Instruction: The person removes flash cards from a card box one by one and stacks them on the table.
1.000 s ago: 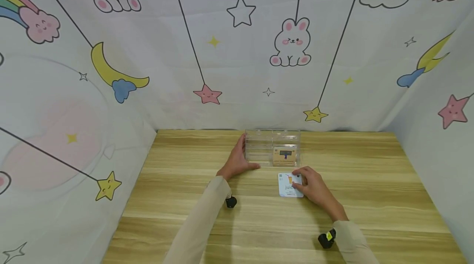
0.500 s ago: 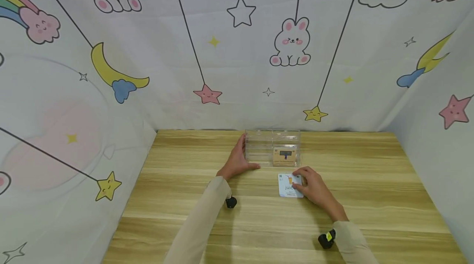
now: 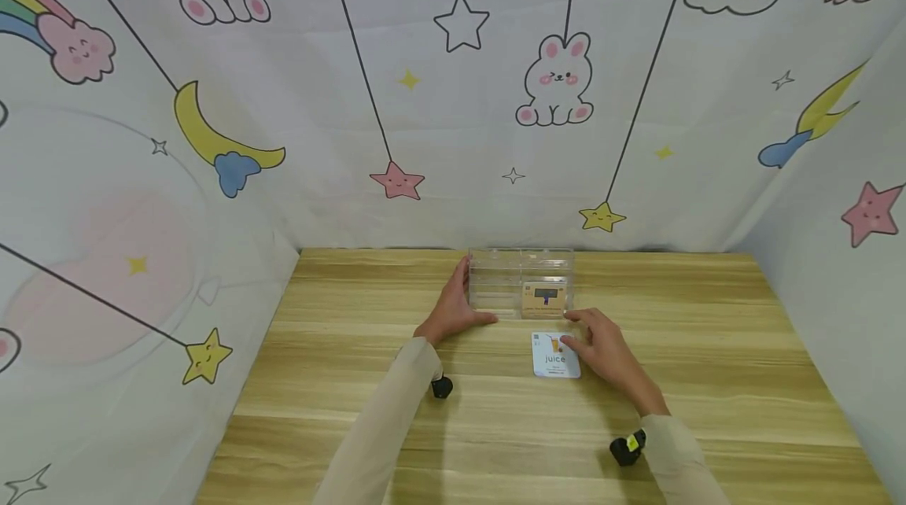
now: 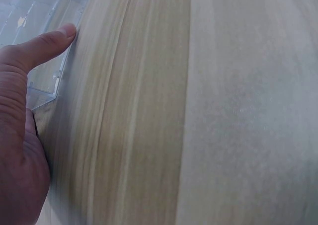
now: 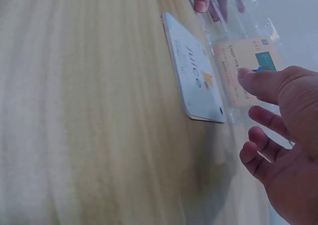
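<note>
A clear plastic organizer box [image 3: 495, 302] with several compartments stands at the back of the table. My left hand [image 3: 455, 308] holds its left front corner, fingers along the side and thumb [image 4: 62, 32] on the front edge. Tan picture cards [image 3: 543, 300] showing a blackboard sit in the front right compartment. Just in front lies a small stack of white flash cards [image 3: 555, 355], the top one printed "juice" with an orange drink. My right hand [image 3: 603, 344] hovers at the stack's right, thumb and fingers spread apart, nothing between them in the right wrist view [image 5: 293, 120].
The wood-grain table [image 3: 495, 442] spreads around both arms. A white cloth backdrop [image 3: 340, 96] with cartoon rabbits and stars rises directly behind the box and along both sides. Black wrist cameras [image 3: 627, 448] hang by the sleeves.
My right hand has let go of the juice cards and moved slightly up and away toward the box's right front corner. The cards and the left hand stay put.
</note>
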Demonstrator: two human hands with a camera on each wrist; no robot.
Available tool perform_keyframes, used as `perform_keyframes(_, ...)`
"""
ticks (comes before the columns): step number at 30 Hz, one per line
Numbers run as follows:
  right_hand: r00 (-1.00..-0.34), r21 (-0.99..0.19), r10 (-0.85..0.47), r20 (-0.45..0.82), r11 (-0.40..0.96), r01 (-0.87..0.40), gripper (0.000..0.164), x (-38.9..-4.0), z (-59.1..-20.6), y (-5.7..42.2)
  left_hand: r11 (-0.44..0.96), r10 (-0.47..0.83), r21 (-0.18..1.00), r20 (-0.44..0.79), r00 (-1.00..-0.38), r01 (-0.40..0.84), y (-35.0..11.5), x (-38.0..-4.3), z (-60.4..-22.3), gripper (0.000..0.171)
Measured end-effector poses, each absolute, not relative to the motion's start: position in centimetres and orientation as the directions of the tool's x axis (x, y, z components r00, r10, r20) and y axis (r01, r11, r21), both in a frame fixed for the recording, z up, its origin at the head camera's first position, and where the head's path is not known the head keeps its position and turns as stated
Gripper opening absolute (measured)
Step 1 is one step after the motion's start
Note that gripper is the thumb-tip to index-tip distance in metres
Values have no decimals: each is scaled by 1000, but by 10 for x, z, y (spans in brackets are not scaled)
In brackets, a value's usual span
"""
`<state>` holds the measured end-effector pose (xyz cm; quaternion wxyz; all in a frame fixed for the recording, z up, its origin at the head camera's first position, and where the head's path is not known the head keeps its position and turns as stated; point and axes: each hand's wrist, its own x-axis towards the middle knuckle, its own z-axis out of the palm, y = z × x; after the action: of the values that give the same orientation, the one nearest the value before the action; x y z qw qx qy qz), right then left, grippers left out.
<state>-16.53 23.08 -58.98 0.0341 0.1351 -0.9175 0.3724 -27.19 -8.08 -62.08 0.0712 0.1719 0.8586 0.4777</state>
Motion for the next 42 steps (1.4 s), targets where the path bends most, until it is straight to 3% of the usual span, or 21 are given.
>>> perform_keyframes(12,-952,-698,-187,243,647,-306,43,-183,-572,229,485,369,840,56,-928,243,-81,-271,-620,140)
perform_keyframes(42,-968,-722,-162,192,645,-251,41,-189,-568,225,485,369,838,64,-927,250,-80,-272,-620,139)
